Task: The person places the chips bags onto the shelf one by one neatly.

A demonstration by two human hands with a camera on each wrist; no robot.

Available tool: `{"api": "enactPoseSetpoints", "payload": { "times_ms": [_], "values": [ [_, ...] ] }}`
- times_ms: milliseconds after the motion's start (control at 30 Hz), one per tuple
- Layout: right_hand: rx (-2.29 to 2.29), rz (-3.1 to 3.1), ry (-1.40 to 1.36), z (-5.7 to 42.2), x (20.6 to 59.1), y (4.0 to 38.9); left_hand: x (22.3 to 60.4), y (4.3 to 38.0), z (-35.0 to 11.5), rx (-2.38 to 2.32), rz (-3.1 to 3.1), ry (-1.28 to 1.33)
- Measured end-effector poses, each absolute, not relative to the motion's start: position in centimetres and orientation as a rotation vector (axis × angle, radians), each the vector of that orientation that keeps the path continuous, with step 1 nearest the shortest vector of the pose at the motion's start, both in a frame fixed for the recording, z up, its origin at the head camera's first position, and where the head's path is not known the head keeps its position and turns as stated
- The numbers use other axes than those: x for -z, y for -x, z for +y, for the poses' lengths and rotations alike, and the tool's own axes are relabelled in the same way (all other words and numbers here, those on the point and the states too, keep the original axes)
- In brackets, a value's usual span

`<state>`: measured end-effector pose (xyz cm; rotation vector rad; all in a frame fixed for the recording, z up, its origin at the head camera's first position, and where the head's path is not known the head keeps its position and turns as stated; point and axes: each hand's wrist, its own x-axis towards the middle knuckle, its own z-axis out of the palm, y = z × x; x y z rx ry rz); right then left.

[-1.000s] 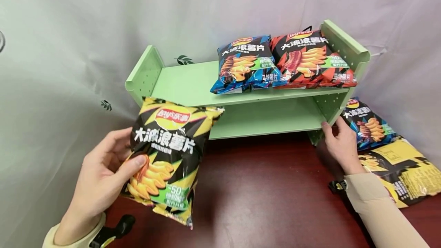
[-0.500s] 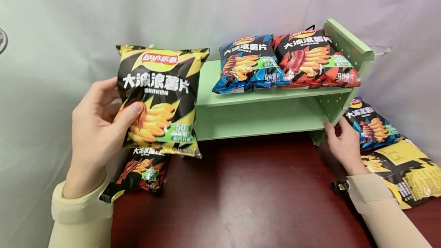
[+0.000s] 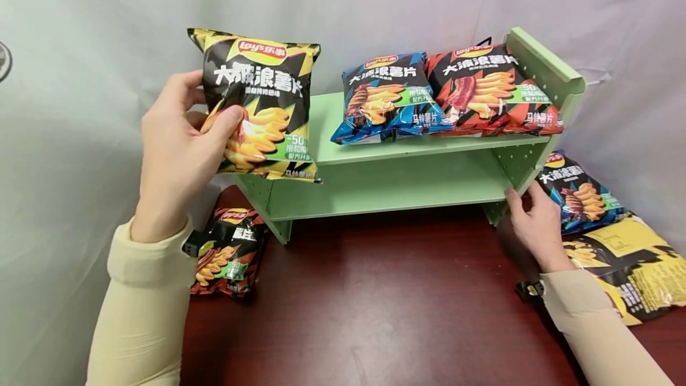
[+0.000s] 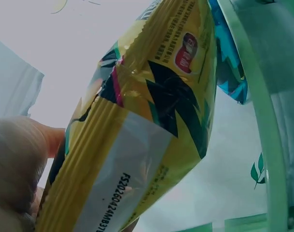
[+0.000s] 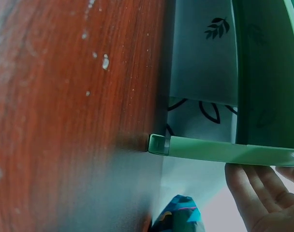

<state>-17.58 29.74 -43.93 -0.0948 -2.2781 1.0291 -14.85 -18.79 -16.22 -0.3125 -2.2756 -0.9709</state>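
My left hand (image 3: 179,130) holds a yellow-and-black bag of potato chips (image 3: 262,106) by its left side, thumb across the front and the other fingers behind. The bag is raised, overlapping the left end of the green two-tier shelf (image 3: 386,186) in the head view. Up close, the left wrist view shows the bag's yellow back (image 4: 171,96) and crimped seam. My right hand (image 3: 536,228) touches the shelf's right side panel low down; in the right wrist view its fingers (image 5: 248,193) meet the outer face of that panel (image 5: 210,151).
On the top tier, a blue chip bag (image 3: 383,97) leans beside a red one (image 3: 490,91). Right of the shelf lie another blue bag (image 3: 581,195) and a yellow bag (image 3: 627,261). A red-and-black bag (image 3: 230,249) rests at left on the dark red table (image 3: 386,308).
My left hand has lifted the yellow-and-black chip bag up to the top tier's height, uncovering the red-and-black bag below. The right hand has stayed at the shelf's side.
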Motion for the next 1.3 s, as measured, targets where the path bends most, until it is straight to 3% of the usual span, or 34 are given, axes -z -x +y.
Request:
{"api": "enactPoseSetpoints", "payload": {
  "times_ms": [533, 1300],
  "values": [
    [-1.022, -2.266, 0.08, 29.8, 43.7, 17.4, 14.8, 19.6, -17.3, 0.717, -2.522, 0.128],
    [-1.017, -2.262, 0.085, 29.8, 43.9, 17.4, 14.7, 20.9, -16.6, 0.339, -2.766, 0.085]
  ]
}}
